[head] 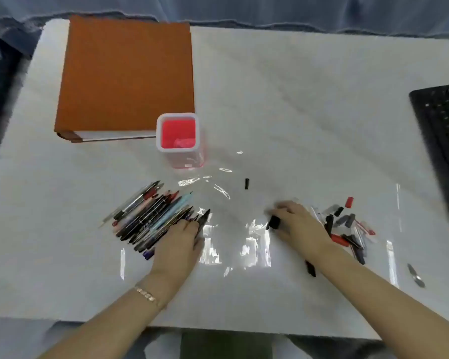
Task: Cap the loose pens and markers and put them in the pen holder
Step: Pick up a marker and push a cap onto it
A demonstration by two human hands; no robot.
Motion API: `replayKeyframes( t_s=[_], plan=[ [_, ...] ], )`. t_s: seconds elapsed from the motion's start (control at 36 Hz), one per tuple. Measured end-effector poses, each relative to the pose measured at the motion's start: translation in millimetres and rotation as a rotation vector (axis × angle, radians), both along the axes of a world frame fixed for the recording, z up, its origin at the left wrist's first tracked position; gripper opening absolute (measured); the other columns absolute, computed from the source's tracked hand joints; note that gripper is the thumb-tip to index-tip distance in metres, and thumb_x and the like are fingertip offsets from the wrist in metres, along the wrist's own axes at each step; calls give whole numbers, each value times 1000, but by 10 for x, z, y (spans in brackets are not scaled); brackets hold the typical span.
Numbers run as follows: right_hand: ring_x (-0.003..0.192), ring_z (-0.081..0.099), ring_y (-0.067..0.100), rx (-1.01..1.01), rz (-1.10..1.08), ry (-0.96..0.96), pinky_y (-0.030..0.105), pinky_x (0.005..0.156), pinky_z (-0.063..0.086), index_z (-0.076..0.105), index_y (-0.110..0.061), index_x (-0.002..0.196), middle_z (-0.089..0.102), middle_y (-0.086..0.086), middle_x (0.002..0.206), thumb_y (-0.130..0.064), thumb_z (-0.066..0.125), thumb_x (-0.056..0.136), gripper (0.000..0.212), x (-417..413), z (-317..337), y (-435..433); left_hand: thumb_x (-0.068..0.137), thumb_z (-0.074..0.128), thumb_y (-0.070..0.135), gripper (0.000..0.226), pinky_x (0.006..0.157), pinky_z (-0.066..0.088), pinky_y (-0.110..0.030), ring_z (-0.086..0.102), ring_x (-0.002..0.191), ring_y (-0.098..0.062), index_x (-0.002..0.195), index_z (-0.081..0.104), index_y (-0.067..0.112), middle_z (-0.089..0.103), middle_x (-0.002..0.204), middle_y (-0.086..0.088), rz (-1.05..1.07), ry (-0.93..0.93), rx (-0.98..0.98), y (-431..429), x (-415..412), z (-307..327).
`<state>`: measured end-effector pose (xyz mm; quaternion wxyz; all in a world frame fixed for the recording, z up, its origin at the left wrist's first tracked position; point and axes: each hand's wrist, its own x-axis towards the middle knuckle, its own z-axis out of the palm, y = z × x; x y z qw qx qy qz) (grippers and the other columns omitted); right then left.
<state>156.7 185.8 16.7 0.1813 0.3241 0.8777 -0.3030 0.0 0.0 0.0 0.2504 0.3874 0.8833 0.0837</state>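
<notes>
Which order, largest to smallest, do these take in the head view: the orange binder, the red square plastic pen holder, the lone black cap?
1. orange binder
2. red square plastic pen holder
3. lone black cap

The keyboard point(443, 141) runs off the right edge. Motion blur smears the fingers point(283, 206) of the right hand point(300, 226), so their hold on the black cap point(273, 222) is unclear. The left hand point(178, 244) covers the near ends of several pens point(145, 216). The caps point(347, 226) beside the right wrist blur together.
</notes>
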Motion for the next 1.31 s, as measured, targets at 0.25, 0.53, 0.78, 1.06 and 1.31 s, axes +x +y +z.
replayKeyframes(
  t_s=[0.25,0.53,0.78,1.06,1.31],
  plan=[
    [88,66,26,288,233,170,31,63,53,71,-16,98,67,8,98,-11,81,63,37,142,-389,74,54,78,20,16,41,41,-23,57,53,-20,61,65,15,60,57,1,-132,305,132,-4,-9,-377],
    [54,53,-4,-85,-329,642,7,53,38,66,-26,84,59,-15,58,-19,56,86,12,4,-85,-18,82,60,13,24,42,39,-8,56,43,-1,72,59,34,65,77,-9,375,-417,706,278,12,219],
    [38,35,6,-273,-722,939,14,39,29,61,-19,69,44,-9,42,-19,61,82,13,163,248,-466,83,60,11,23,39,34,-10,46,33,-10,83,67,33,63,68,0,185,-556,826,62,365,531],
    [39,31,5,-302,-691,1081,12,39,28,62,-19,71,49,-10,45,-21,44,93,28,250,611,-740,76,67,17,26,48,44,-16,49,39,-11,79,71,42,67,71,9,60,-517,804,-192,547,734],
    [40,32,5,-360,-680,1099,12,40,29,62,-18,69,48,-3,52,-15,43,93,31,106,511,-756,74,70,18,22,49,44,-13,54,40,-8,78,70,40,68,80,12,78,-517,795,-123,482,698]
  ],
)
